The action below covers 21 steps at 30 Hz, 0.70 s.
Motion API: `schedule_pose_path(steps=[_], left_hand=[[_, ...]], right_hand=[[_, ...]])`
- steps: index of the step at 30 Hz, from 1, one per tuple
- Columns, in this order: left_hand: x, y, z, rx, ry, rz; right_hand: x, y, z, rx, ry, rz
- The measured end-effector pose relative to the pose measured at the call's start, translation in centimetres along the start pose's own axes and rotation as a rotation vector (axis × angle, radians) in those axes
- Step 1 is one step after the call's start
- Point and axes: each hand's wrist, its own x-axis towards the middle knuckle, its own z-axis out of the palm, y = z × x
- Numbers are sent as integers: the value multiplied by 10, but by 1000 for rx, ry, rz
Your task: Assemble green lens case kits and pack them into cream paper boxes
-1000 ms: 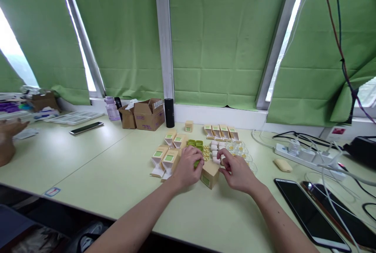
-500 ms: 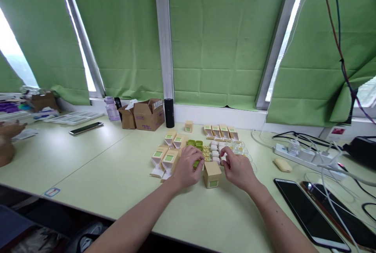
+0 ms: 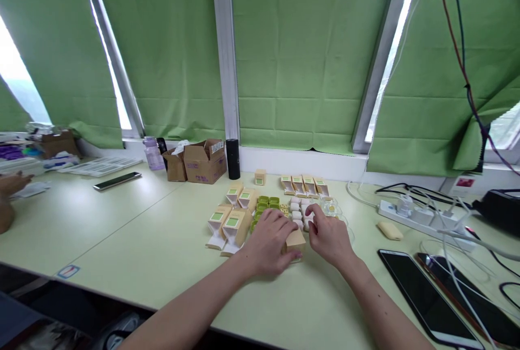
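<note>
My left hand (image 3: 268, 244) is wrapped around a small tan cardboard box (image 3: 296, 240), fingers over its far side and thumb at its near side. To the right of it, my right hand (image 3: 331, 237) is curled, with the index finger bent toward the thumb; whatever lies between them is hidden. White and pale pink rounded pieces (image 3: 296, 214) lie in rows just beyond the hands. Green square pieces (image 3: 263, 201) and small yellow pieces (image 3: 284, 209) sit beside them. Clear plastic pieces (image 3: 333, 208) are partly behind my right hand.
Open tan boxes with green labels (image 3: 233, 222) stand at left; more open boxes (image 3: 304, 185) form a row behind. A closed box (image 3: 260, 177) stands near the wall. At right are a power strip (image 3: 422, 224), cables and phones (image 3: 426, 296). Another person's hand (image 3: 14, 183) shows far left.
My left hand has moved right and toward me from the green pieces and closed on the small box. My right hand stays near the white pieces, still curled.
</note>
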Motion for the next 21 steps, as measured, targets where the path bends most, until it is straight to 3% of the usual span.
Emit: schedule_pose_path(steps=[7, 13, 17, 21], left_hand=[[10, 1, -7, 12, -131, -52], [31, -2, -37, -28, -258, -72], [59, -29, -60, -8, -161, -84], [93, -79, -71, 119, -74, -159]], right_hand=[[0, 0, 1, 10, 18, 23], [0, 0, 0, 32, 76, 18], [1, -1, -1, 42, 103, 28], [1, -2, -1, 46, 99, 23]])
